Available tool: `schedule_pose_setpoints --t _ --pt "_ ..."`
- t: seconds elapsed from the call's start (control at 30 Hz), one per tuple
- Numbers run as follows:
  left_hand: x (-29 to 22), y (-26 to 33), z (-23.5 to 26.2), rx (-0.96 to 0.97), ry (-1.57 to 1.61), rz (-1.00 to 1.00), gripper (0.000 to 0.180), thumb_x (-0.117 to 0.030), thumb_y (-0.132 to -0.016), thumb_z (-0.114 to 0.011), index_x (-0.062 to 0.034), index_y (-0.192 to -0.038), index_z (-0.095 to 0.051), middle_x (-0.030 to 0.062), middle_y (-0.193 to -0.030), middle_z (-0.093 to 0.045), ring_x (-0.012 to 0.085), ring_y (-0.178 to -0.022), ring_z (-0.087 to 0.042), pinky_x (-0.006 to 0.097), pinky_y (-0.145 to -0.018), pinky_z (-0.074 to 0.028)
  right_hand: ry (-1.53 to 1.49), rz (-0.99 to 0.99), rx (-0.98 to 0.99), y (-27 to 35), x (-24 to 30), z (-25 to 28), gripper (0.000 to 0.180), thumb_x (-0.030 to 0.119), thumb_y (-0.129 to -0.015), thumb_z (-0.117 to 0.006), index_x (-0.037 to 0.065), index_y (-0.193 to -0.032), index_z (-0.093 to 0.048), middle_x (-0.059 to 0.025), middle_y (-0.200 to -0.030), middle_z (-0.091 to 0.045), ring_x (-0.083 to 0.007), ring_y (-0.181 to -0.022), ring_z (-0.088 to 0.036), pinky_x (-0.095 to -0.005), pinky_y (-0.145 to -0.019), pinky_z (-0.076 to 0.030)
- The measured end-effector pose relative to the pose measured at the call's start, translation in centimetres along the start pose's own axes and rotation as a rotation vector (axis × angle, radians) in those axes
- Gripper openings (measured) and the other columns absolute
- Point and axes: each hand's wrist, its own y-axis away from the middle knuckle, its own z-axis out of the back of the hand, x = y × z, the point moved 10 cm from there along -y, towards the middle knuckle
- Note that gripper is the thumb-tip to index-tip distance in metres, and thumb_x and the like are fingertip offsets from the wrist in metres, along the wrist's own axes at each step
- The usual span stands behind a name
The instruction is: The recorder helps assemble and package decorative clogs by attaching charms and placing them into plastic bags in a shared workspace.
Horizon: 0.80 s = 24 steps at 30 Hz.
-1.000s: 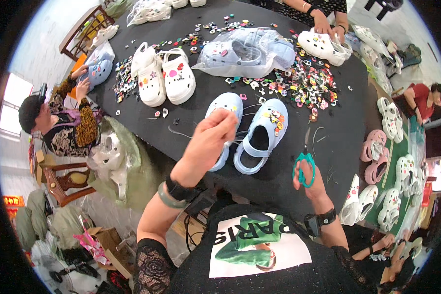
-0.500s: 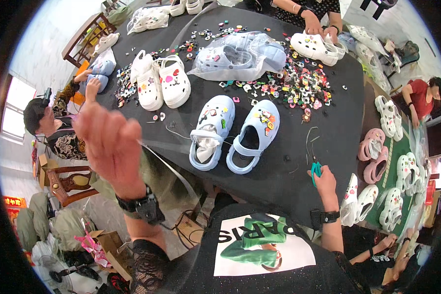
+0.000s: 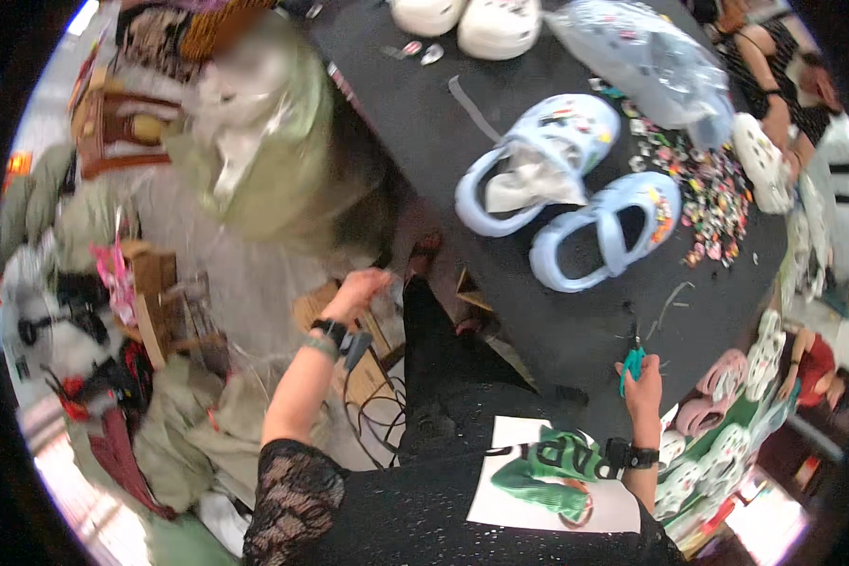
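Note:
My right hand (image 3: 643, 385) rests on the near edge of the black table, shut on scissors (image 3: 635, 362) with teal handles, their dark blades pointing away from me. My left hand (image 3: 360, 292) is off the table, low in front of my legs. Its fingers are pinched together; whatever they may hold is too small to make out. Two light blue clogs stand on the table ahead of the right hand. White stuffing shows inside the left clog (image 3: 583, 127); the right clog (image 3: 555, 255) has an open interior. Both carry colourful charms on the toes.
Thin cut ties (image 3: 670, 304) lie beyond the scissors. Loose charms (image 3: 712, 193) are heaped at the right, near a bagged pair of blue clogs (image 3: 646, 57). White clogs (image 3: 500, 28) stand at the far edge. A large greenish bag (image 3: 283, 179) and a cardboard box (image 3: 151, 292) are on the left.
My left hand has dropped from its raised place at the table's left side to low before my legs. The view has swung left. My right hand still holds the scissors.

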Motion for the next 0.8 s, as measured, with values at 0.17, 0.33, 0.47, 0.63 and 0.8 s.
schedule_pose_setpoints --t 0.17,0.33,0.47,0.63,0.8 --pt "7.4 -7.2 -7.0 -0.148 0.803 0.157 0.017 -0.018 -0.088 -0.049 -0.0039 -0.092 -0.058 0.0062 -0.086 -0.063 0.0125 -0.075 -0.060 0.023 -0.056 -0.047 0.045 0.079 -0.012 0.4 1.9 0.7 0.035 0.018 -0.075 -0.069 0.003 -0.087 -0.040 -0.0134 -0.071 -0.053 -0.0270 -0.065 -0.053 -0.0365 -0.060 -0.042" --pt "7.6 -8.1 -19.8 0.244 0.858 0.261 0.017 -0.018 -0.085 -0.051 -0.0031 -0.090 -0.056 0.0060 -0.075 -0.058 0.0152 -0.061 -0.055 0.028 -0.056 -0.048 0.100 0.024 0.007 0.9 1.9 0.6 0.034 0.017 -0.075 -0.069 0.002 -0.091 -0.042 -0.0147 -0.072 -0.050 -0.0318 -0.065 -0.051 -0.0386 -0.062 -0.042" --pt "1.8 -5.2 -18.8 0.112 0.033 -0.833 0.026 -0.025 -0.088 -0.049 -0.0037 -0.101 -0.058 0.0049 -0.083 -0.062 0.0159 -0.068 -0.059 0.029 -0.056 -0.045 0.084 0.095 -0.053 1.1 2.4 1.1 0.033 0.015 -0.075 -0.068 0.002 -0.093 -0.044 -0.0160 -0.076 -0.051 -0.0327 -0.069 -0.052 -0.0390 -0.064 -0.042" --pt "-4.2 -2.9 -15.1 0.449 -0.565 -0.341 0.029 -0.026 -0.085 -0.057 0.0022 -0.080 -0.063 0.0065 -0.068 -0.060 0.0164 -0.067 -0.057 0.032 -0.060 -0.044 0.077 0.036 -0.116 1.3 0.2 1.5 0.032 0.014 -0.074 -0.066 0.001 -0.096 -0.047 -0.0191 -0.089 -0.054 -0.0380 -0.084 -0.054 -0.0407 -0.072 -0.044" --pt "-21.9 3.4 -7.2 0.237 0.072 -0.367 0.022 -0.025 -0.088 -0.054 -0.0055 -0.088 -0.064 -0.0034 -0.069 -0.055 0.0011 -0.055 -0.039 0.016 -0.047 -0.029 0.062 0.010 -0.136 1.7 0.9 1.9 0.033 0.015 -0.076 -0.064 0.001 -0.100 -0.046 -0.0198 -0.096 -0.053 -0.0384 -0.091 -0.053 -0.0426 -0.075 -0.043"
